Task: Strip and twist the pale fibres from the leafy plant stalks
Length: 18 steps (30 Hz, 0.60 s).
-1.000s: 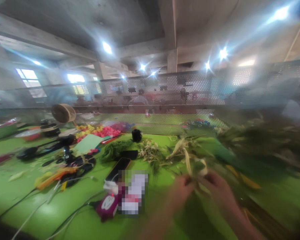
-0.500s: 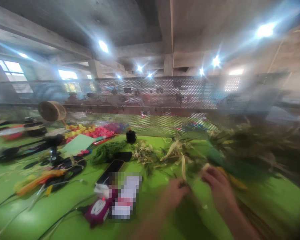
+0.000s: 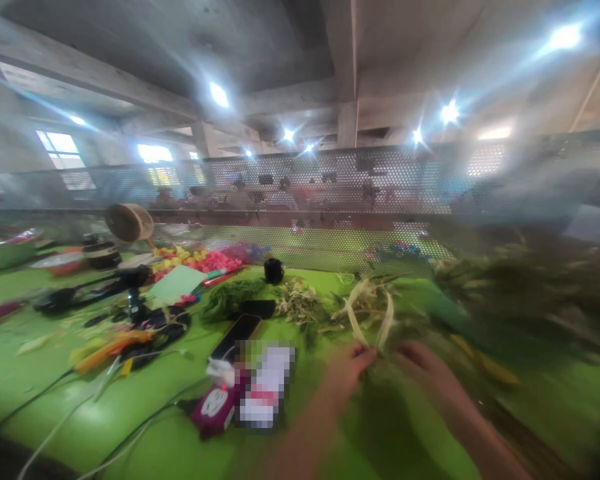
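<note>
My left hand (image 3: 351, 367) is closed in a pinch on the lower ends of pale yellow leaf-like strips. One strip (image 3: 387, 321) stands up and leans right; another (image 3: 353, 317) leans left, so they spread in a V above my fingers. Just to the right, my right hand (image 3: 425, 365) has its fingers curled inward, a little apart from the left fingertips. Blur hides what, if anything, it holds. Behind the strips lies a loose pile of dry-looking pale leaves (image 3: 300, 301).
Left of my hands lie a dark phone (image 3: 237, 337), a pixelated flat item (image 3: 267, 387) and a purple power block (image 3: 214, 407) with cables. An orange-handled tool (image 3: 113, 350) lies farther left. A dark leafy heap (image 3: 520, 293) stands right; a perforated screen (image 3: 325, 183) runs behind.
The view has shifted left. A second pale strip now shows above my left hand. My right hand has come lower, and the pale piece at its fingertips is no longer visible.
</note>
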{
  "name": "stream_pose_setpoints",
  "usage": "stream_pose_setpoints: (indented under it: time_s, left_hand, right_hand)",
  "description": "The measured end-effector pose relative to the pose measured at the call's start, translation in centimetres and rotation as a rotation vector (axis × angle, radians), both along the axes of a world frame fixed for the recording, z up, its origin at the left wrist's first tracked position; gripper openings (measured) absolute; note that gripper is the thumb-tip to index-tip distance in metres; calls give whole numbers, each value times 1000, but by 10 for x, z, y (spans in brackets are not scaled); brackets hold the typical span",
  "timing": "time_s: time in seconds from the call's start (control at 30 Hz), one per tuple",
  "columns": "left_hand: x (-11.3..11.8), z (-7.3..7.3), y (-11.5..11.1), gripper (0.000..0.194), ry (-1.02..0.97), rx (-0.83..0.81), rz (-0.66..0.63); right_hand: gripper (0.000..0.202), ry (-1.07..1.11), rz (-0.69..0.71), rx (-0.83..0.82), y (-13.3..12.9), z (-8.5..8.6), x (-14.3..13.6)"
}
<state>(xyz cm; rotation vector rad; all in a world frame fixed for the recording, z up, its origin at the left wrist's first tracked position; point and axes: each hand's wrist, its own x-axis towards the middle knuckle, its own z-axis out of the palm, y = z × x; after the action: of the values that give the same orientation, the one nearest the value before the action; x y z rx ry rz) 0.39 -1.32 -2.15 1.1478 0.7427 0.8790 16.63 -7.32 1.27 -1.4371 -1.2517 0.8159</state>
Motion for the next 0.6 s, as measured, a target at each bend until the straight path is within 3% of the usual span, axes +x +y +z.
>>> stream_pose_setpoints:
  time_s: [0.1,0.33,0.53,0.6]
  left_hand:
    - [-1,-1,3,36,-6,-24,29]
    - [-2,2,3,32,-47,-2,-6]
    - [-5,0,6,48,-28,-85,25]
    - [-4,-3,9,51,-38,-108,45]
  right_hand:
    - [22,-168,59,-8,1,-3,-1]
    - [25,-421,-39,61,7,-17,5]
    - [22,-617,-105,415,7,-24,13]
    - [22,-680,-69,502,5,-24,6]
